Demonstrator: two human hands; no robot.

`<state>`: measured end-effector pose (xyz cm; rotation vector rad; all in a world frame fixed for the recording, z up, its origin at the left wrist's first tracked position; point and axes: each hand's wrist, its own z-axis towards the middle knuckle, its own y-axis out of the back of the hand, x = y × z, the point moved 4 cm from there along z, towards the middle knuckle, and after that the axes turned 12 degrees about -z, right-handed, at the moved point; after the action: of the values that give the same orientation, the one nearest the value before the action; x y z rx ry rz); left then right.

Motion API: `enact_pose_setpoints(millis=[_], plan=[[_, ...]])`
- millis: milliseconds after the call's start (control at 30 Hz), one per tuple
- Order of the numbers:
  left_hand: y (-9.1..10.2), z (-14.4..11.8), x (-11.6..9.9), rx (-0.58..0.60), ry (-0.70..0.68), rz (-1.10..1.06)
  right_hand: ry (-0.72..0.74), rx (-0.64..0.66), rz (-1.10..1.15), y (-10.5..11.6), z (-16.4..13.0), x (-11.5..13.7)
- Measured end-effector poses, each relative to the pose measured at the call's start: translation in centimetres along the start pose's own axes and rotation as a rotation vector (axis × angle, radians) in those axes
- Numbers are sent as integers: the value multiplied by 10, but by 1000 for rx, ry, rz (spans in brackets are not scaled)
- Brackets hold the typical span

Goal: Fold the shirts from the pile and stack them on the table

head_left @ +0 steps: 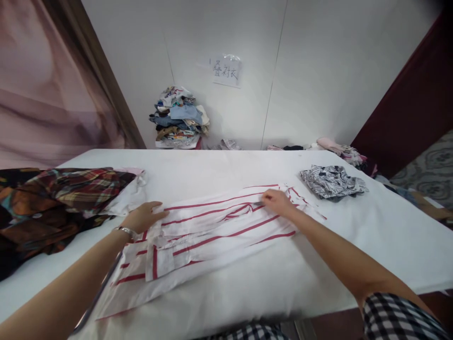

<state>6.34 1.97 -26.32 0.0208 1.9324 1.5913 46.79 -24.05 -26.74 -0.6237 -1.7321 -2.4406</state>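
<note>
A white shirt with red stripes (212, 226) lies stretched across the table, partly folded lengthwise, its sleeve laid back over the body. My left hand (146, 218), with a bracelet at the wrist, rests at the left part of the shirt, fingers spread and apart. Near the shirt's right end, my right hand (276, 202) has its fingers pinched together on the fabric. A small dark patch shows beside those fingertips; I cannot make out what it is.
Dark plaid and patterned clothes (71, 198) are heaped on the left of the white table (212, 167). A crumpled black-and-white garment (332, 182) lies at the right. Behind stand a tall clothes pile (182, 118) and a wall with a handwritten sign (226, 72).
</note>
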Motion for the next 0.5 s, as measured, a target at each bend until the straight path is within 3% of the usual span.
enact_pose_setpoints(millis=[67,200,300,400,500], plan=[[-9,-8,-6,-17,-37,31,71,78,-24,-12,-17,31],[-31,-28,-39,-115,-228,46,-16,130,-280,-29,-23,63],[-52,-40,-72,-7,-342,-5,-64,148,-431,-36,-13,69],[-65,-42,-90,121,-229,20,-96,161,-480,-36,-9,68],[-67,-40,-95,156,-152,52,-86,130,-482,-29,-20,65]])
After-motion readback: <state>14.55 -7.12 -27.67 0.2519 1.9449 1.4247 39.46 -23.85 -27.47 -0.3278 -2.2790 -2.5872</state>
